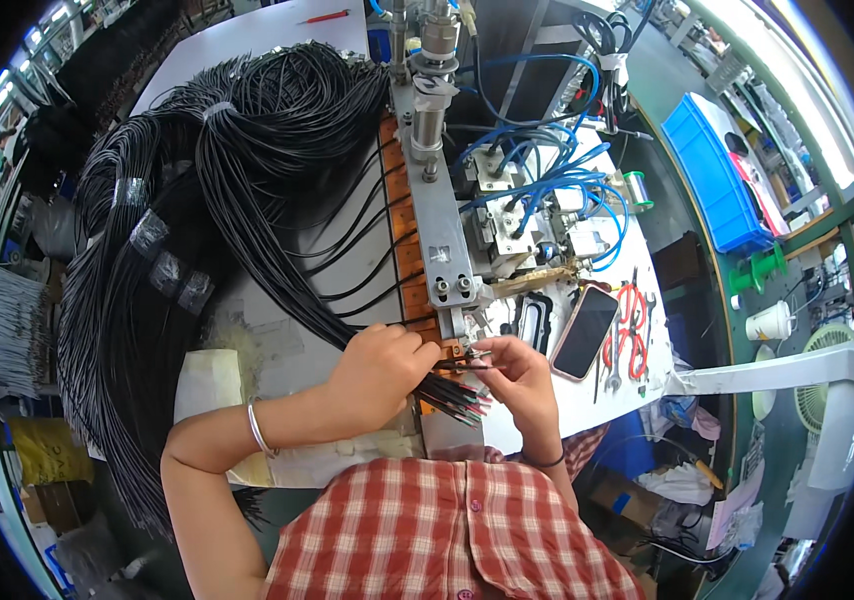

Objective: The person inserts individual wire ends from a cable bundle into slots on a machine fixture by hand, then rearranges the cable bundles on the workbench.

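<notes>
My left hand (382, 372) is closed, fingers bent down over a black cable at the near end of a row of orange blocks (409, 240). Across from it, my right hand (522, 382) pinches the cable's tip between thumb and fingers. Below the hands, a bunch of stripped cable ends (455, 398) with coloured wires sticks out. It belongs to the large bundle of black cables (247, 170) on the left side of the table. Several single cables run from the bundle to the orange blocks. My fingers partly hide the held cable.
A metal press arm (437, 220) with a cylinder stands over the blocks. Right of it are valve blocks (507, 230) with blue air hoses. A phone (587, 333), red-handled scissors (631, 330) and a wrench lie on the table. A blue crate (717, 180) is farther right.
</notes>
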`<state>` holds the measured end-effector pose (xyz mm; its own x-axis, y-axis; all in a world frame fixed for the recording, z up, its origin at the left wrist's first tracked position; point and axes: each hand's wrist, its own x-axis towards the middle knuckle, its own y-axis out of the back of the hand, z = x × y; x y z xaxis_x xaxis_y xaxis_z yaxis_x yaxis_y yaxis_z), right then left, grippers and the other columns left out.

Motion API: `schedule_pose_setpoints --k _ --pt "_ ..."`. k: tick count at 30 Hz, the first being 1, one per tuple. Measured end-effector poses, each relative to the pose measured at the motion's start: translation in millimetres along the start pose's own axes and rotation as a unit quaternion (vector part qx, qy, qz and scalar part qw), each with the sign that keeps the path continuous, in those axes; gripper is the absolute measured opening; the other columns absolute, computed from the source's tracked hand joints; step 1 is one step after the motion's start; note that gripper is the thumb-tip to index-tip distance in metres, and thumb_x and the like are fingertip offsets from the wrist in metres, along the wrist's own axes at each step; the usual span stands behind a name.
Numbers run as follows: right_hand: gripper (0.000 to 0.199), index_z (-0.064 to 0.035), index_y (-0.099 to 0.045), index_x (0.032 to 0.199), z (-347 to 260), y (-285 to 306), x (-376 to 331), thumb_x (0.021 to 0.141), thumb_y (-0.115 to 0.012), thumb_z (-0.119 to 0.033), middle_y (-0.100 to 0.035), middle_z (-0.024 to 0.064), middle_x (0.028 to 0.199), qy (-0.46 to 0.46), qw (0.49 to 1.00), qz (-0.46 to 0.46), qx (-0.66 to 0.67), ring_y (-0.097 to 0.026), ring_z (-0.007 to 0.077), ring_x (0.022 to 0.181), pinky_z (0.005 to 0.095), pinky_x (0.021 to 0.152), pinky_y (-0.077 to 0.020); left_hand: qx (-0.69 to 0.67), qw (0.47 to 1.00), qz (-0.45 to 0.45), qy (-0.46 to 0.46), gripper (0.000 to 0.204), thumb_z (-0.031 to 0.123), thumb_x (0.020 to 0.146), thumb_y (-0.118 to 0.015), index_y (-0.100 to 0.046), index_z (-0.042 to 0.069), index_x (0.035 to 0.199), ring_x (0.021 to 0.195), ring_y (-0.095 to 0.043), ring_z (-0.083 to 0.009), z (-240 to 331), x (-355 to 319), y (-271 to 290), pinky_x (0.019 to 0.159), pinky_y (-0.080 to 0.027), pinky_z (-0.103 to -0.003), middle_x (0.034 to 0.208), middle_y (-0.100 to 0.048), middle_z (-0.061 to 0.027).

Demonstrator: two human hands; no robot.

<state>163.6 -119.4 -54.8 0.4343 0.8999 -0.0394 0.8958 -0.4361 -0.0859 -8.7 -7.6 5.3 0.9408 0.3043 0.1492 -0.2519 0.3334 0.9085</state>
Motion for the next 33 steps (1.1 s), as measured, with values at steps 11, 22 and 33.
schedule_pose_setpoints --k 11,22,33 --pt "0.004 0.0034 -0.062 0.084 -10.0 -6.4 -5.7 0.080 -0.063 0.002 -0.062 0.0048 0.070 -0.067 0.996 0.019 0.056 -0.050 0.0051 0.050 0.0179 0.042 -0.0388 -0.020 0.999 0.031 -0.009 0.026 -0.003 0.054 -0.057 -0.050 0.004 0.077 0.078 -0.049 -0.0273 -0.6 -1.8 -2.3 0.063 -0.040 -0.037 0.074 -0.050 -0.0088" --pt "0.004 0.0053 -0.061 0.084 -12.5 8.9 -3.3 0.080 -0.060 0.004 -0.062 0.0076 0.069 -0.112 0.960 -0.155 0.205 -0.052 0.0074 0.049 0.0190 0.041 -0.0391 -0.068 0.995 0.079 -0.013 0.023 -0.003 0.053 -0.058 -0.048 0.005 0.072 0.075 -0.047 -0.0273 -0.7 0.9 1.1 0.062 -0.038 -0.037 0.074 -0.048 -0.0081" --pt "0.009 0.0016 -0.058 0.079 -5.6 4.7 -0.1 0.083 -0.061 -0.005 -0.061 0.0061 0.068 -0.096 0.988 -0.053 0.112 -0.052 0.0077 0.050 0.0195 0.043 -0.0404 -0.031 0.997 0.054 -0.053 0.021 0.001 0.055 -0.061 -0.053 0.005 0.075 0.074 -0.047 -0.0260 -2.3 0.4 -8.4 0.065 -0.037 -0.036 0.073 -0.050 -0.0075"
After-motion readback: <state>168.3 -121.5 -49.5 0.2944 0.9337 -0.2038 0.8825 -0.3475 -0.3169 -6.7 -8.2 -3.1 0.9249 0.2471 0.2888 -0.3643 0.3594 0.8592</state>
